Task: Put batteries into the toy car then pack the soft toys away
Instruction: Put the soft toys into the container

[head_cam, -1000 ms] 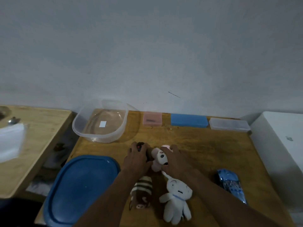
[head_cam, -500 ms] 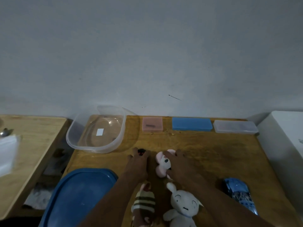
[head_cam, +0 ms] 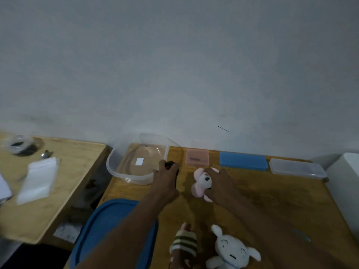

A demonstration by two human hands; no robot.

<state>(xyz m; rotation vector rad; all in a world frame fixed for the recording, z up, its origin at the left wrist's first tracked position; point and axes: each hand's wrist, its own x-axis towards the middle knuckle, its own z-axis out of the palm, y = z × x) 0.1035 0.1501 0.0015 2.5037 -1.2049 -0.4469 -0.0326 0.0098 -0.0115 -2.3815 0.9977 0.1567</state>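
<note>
Right grip (head_cam: 220, 186) closes round pink soft toy (head_cam: 202, 180); left grip (head_cam: 167, 179) pinches a dark item (head_cam: 170, 164), possibly a toy. A loose pinch risks dropping it short of the clear tub (head_cam: 126, 176).

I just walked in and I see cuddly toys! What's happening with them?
A person is tidying soft toys on a wooden table. Their right hand grips a pink and white soft toy. Their left hand holds a small dark thing beside the clear tub, which has no toys in it. A striped soft toy and a white soft toy lie nearer the person, not yet packed.
</note>
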